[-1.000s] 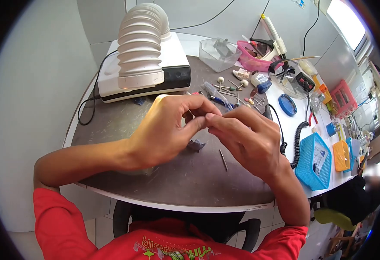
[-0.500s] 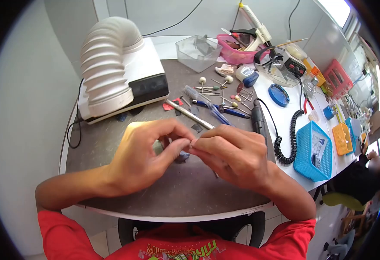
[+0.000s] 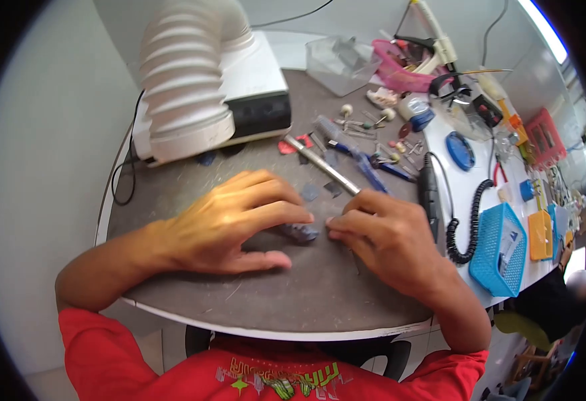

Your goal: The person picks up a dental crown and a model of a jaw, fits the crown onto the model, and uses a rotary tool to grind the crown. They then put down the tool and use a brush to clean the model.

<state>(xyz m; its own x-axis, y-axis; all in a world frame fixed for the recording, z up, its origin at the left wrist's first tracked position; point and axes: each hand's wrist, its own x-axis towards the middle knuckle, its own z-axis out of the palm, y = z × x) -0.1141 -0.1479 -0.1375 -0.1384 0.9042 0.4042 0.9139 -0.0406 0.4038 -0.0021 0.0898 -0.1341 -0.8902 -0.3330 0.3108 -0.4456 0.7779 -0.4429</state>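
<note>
Grey-brown desktop spreads under the 2 hands. Beyond the left hand, whose thumb and fingers gape wide, hangs a white ribbed hose. Beside that hand's index fingertip lies a blue-grey lump, between the 2 hands; contact is unclear. Further off, a silver rod slants toward the right hand, whose fingertips pinch narrowly; whether they grip anything, I cannot tell. Right of it stands a blue basket.

Printed across a red shirt at six o'clock in bright lettering (too skewed to read); marked, too, on a paper slip inside a blue basket between three and four o'clock, but illegibly.
</note>
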